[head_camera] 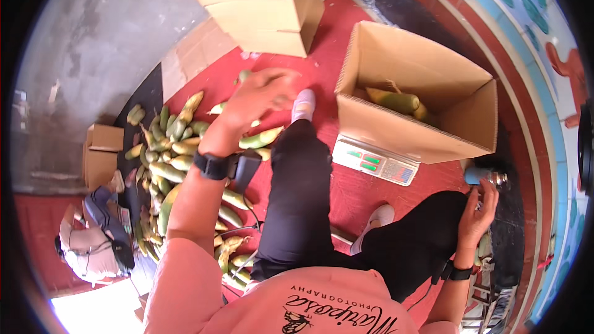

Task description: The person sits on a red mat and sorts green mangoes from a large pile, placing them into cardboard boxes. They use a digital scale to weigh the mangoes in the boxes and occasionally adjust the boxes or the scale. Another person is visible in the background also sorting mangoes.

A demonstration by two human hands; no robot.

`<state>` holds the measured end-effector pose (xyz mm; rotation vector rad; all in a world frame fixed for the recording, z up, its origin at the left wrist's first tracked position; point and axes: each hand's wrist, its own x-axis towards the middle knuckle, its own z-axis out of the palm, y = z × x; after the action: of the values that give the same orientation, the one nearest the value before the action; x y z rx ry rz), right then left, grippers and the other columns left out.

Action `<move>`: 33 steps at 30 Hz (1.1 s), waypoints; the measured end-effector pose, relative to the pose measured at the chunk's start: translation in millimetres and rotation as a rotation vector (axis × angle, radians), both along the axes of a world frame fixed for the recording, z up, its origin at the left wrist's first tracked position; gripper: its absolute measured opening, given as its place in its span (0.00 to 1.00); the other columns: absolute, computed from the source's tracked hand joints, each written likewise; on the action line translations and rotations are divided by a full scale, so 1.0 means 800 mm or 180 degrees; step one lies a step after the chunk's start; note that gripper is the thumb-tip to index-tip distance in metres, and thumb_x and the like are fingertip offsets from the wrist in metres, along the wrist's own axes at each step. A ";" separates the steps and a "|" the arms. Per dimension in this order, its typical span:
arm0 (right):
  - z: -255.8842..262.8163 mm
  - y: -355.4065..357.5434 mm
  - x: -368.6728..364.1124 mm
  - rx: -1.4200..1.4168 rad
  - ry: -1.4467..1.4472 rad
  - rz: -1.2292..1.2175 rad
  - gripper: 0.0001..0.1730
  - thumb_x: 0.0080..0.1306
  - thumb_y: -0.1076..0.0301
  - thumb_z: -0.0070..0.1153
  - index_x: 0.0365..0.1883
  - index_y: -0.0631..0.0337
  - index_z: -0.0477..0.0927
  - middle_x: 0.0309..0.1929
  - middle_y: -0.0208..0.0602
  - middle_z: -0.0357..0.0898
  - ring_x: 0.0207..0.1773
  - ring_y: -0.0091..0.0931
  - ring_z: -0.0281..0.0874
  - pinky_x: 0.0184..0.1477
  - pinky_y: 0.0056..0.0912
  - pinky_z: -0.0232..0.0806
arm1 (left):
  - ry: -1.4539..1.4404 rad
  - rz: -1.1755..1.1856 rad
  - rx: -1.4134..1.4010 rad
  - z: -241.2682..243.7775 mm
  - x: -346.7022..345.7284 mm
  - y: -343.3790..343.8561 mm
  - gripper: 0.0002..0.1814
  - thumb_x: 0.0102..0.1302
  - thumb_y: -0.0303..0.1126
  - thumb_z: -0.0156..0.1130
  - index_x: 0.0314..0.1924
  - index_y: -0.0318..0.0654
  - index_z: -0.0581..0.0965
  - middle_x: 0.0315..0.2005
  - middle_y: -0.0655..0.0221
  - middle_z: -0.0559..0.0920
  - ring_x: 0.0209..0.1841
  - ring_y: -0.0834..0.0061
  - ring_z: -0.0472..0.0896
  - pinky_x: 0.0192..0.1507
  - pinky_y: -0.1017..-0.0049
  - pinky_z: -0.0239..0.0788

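My left hand [265, 95] is slightly blurred and reaches over the red floor, above my left shoe; its fingers are spread a little and nothing shows in it. Below its wrist lies a large heap of green and yellow radishes [167, 171], with a few single ones around it. My right hand [480, 213] hangs by my right knee with loosely curled fingers, close to a blue cylindrical container [478, 176]. Between my hands, a cardboard box [413, 130] stands on a digital scale [376, 160], and a few radishes [394, 101] lie inside the box.
Tall cardboard boxes [260, 9] stand at the top, beside a flat cardboard piece [199, 51]. Another person [93, 246] sits at the far left near smaller boxes [103, 148]. Dark cables run beside my left leg. A tiled, painted wall curves along the right.
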<state>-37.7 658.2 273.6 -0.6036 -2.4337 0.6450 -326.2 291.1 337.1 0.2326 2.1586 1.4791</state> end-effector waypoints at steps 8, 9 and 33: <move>-0.003 -0.005 -0.014 0.0437 -0.0234 0.0185 0.12 0.65 0.78 0.48 0.47 0.66 0.74 0.46 0.44 0.74 0.45 0.33 0.74 0.43 0.30 0.68 | -0.0891 0.2728 -0.0568 -0.225 0.147 -0.338 0.14 0.65 0.41 0.54 0.40 0.39 0.76 0.29 0.69 0.79 0.26 0.79 0.76 0.27 0.79 0.67; -0.006 -0.002 -0.014 0.0418 -0.0284 0.0153 0.12 0.65 0.77 0.48 0.47 0.66 0.74 0.46 0.44 0.74 0.46 0.34 0.74 0.44 0.31 0.67 | -0.1161 0.2994 -0.0514 -0.265 0.177 -0.365 0.13 0.64 0.41 0.54 0.39 0.39 0.75 0.29 0.69 0.80 0.27 0.78 0.76 0.27 0.79 0.67; -0.005 -0.010 -0.043 0.1086 -0.0952 0.0308 0.10 0.66 0.73 0.48 0.45 0.66 0.74 0.41 0.44 0.73 0.40 0.36 0.73 0.41 0.35 0.66 | -0.2811 0.4566 0.0729 -0.556 0.227 -0.380 0.19 0.57 0.47 0.61 0.41 0.42 0.73 0.27 0.64 0.78 0.22 0.66 0.76 0.22 0.68 0.70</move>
<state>-71.8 650.0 269.8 -0.4700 -2.7799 0.1724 -144.7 -12.5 -107.6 -1.8481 1.2370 1.8496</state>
